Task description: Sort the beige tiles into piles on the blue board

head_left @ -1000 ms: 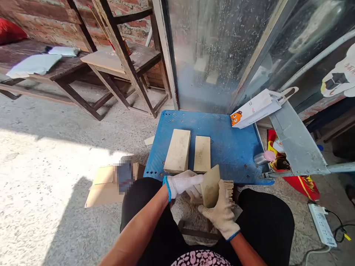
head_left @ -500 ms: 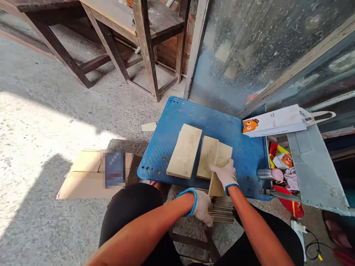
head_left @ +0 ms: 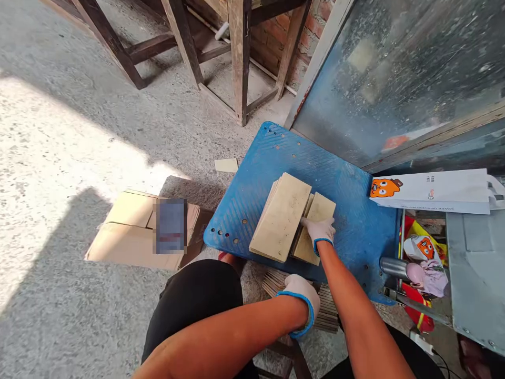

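Observation:
Two piles of thin tan boards lie side by side on a blue plastic tabletop. The left pile (head_left: 280, 218) is larger and slightly fanned at its left edge. My gloved right hand (head_left: 320, 230) spans the top of the right pile (head_left: 310, 245), with its thumb by the left edge and fingers at the right edge. Below the near edge of the tabletop (head_left: 242, 184), my gloved left hand (head_left: 302, 292) is curled over more stacked boards (head_left: 327, 310). Its fingertips are mostly hidden, and what they hold cannot be made out.
A cardboard box (head_left: 126, 239) with a blurred patch on it lies on the floor at left. A loose board piece (head_left: 226, 165) lies beyond the tabletop. At right are a white paper bag (head_left: 434, 189), a metal cup (head_left: 394, 267) and a grey metal surface (head_left: 473, 263). Wooden legs (head_left: 239, 68) stand behind.
The board that was under my right hand at the near edge now lies aligned on the right pile. My left hand has moved up over the lower stacks. The view has shifted.

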Action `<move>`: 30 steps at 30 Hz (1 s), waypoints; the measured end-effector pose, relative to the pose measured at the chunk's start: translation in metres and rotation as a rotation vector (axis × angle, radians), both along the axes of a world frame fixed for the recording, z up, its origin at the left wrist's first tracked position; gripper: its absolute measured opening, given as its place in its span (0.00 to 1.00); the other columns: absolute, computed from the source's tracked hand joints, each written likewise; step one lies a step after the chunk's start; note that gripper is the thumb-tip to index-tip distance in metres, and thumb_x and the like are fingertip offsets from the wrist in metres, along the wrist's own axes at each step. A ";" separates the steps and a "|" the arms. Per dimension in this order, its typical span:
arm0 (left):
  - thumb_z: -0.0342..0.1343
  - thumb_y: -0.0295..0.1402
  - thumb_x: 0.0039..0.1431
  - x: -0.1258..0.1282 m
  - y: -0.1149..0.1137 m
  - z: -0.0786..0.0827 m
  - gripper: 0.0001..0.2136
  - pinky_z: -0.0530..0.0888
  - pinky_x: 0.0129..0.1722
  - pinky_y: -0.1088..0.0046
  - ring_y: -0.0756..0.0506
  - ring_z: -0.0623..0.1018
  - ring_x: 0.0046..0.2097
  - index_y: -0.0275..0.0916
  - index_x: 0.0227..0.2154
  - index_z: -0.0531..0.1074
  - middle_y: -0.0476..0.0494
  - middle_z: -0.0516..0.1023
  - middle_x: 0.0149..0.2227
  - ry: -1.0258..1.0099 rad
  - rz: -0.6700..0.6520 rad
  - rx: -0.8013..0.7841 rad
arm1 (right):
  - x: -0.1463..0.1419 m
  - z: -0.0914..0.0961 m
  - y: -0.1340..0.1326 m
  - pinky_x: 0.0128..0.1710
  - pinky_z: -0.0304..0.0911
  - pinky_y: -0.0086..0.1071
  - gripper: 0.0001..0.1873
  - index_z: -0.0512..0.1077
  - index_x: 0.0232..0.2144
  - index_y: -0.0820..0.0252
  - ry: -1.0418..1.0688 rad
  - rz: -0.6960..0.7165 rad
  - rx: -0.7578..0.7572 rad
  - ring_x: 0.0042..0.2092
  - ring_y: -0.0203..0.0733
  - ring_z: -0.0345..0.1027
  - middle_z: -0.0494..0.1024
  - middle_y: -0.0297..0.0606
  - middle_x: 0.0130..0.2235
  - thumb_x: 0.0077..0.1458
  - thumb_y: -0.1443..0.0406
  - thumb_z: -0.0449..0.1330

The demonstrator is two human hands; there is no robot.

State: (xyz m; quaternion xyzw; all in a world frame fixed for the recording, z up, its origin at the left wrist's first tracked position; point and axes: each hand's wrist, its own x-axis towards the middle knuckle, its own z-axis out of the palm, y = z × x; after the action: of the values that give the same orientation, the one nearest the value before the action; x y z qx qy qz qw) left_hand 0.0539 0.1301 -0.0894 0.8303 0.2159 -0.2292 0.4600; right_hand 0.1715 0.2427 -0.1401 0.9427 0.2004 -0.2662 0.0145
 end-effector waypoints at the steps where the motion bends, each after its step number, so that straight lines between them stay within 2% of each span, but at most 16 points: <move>1: 0.57 0.27 0.52 0.000 0.000 0.001 0.16 0.72 0.40 0.45 0.26 0.79 0.44 0.36 0.43 0.81 0.22 0.81 0.33 0.041 -0.021 0.005 | 0.000 -0.002 0.001 0.52 0.65 0.51 0.66 0.46 0.65 0.67 -0.006 0.001 -0.008 0.58 0.66 0.65 0.64 0.68 0.58 0.32 0.43 0.71; 3: 0.58 0.27 0.51 -0.001 0.000 0.003 0.17 0.71 0.41 0.43 0.26 0.79 0.44 0.37 0.45 0.81 0.23 0.81 0.34 0.124 -0.085 0.022 | 0.000 -0.005 0.003 0.52 0.65 0.51 0.69 0.45 0.65 0.67 -0.030 0.000 -0.025 0.58 0.66 0.65 0.64 0.68 0.58 0.30 0.42 0.71; 7: 0.58 0.27 0.52 -0.004 0.002 0.005 0.17 0.71 0.40 0.41 0.25 0.79 0.44 0.34 0.46 0.80 0.22 0.81 0.38 0.117 -0.119 0.014 | -0.001 -0.009 0.004 0.52 0.65 0.51 0.70 0.45 0.66 0.66 -0.049 0.011 -0.049 0.57 0.67 0.66 0.63 0.67 0.59 0.31 0.40 0.71; 11: 0.56 0.25 0.53 -0.005 0.000 0.004 0.17 0.72 0.39 0.43 0.25 0.79 0.45 0.35 0.46 0.80 0.22 0.81 0.38 0.130 -0.098 0.021 | -0.006 -0.012 0.001 0.51 0.66 0.53 0.68 0.45 0.66 0.64 -0.076 0.036 -0.044 0.58 0.67 0.65 0.63 0.65 0.58 0.32 0.42 0.71; 14: 0.54 0.24 0.54 -0.005 -0.002 0.003 0.17 0.72 0.38 0.44 0.26 0.79 0.43 0.32 0.45 0.80 0.20 0.81 0.37 0.120 -0.084 0.051 | -0.011 -0.012 0.001 0.51 0.66 0.54 0.67 0.44 0.67 0.64 -0.071 0.019 -0.039 0.58 0.67 0.64 0.63 0.66 0.59 0.34 0.43 0.71; 19: 0.56 0.24 0.53 -0.002 -0.003 -0.002 0.16 0.70 0.40 0.45 0.27 0.79 0.42 0.34 0.44 0.81 0.22 0.81 0.34 0.128 -0.080 0.046 | -0.014 -0.007 0.004 0.51 0.65 0.54 0.67 0.44 0.67 0.62 -0.050 -0.005 -0.043 0.59 0.67 0.64 0.63 0.65 0.58 0.34 0.42 0.70; 25: 0.60 0.27 0.51 0.004 -0.003 -0.005 0.13 0.70 0.40 0.44 0.26 0.79 0.44 0.38 0.40 0.82 0.24 0.81 0.33 0.141 0.005 0.007 | -0.005 -0.015 0.002 0.52 0.63 0.50 0.60 0.51 0.65 0.64 -0.059 0.092 -0.041 0.59 0.63 0.63 0.63 0.65 0.59 0.39 0.41 0.68; 30: 0.58 0.25 0.52 0.001 0.005 0.003 0.17 0.70 0.42 0.42 0.26 0.78 0.46 0.33 0.45 0.80 0.22 0.81 0.38 0.170 -0.105 -0.022 | -0.003 -0.017 0.001 0.55 0.60 0.49 0.61 0.51 0.65 0.68 -0.056 0.097 -0.027 0.60 0.62 0.61 0.62 0.67 0.60 0.39 0.42 0.68</move>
State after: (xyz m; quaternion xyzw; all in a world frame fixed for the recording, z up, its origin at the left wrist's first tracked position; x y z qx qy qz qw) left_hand 0.0553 0.1350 -0.0861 0.8129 0.2077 -0.3251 0.4363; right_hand 0.1687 0.2432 -0.1576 0.9386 0.2418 -0.2416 0.0458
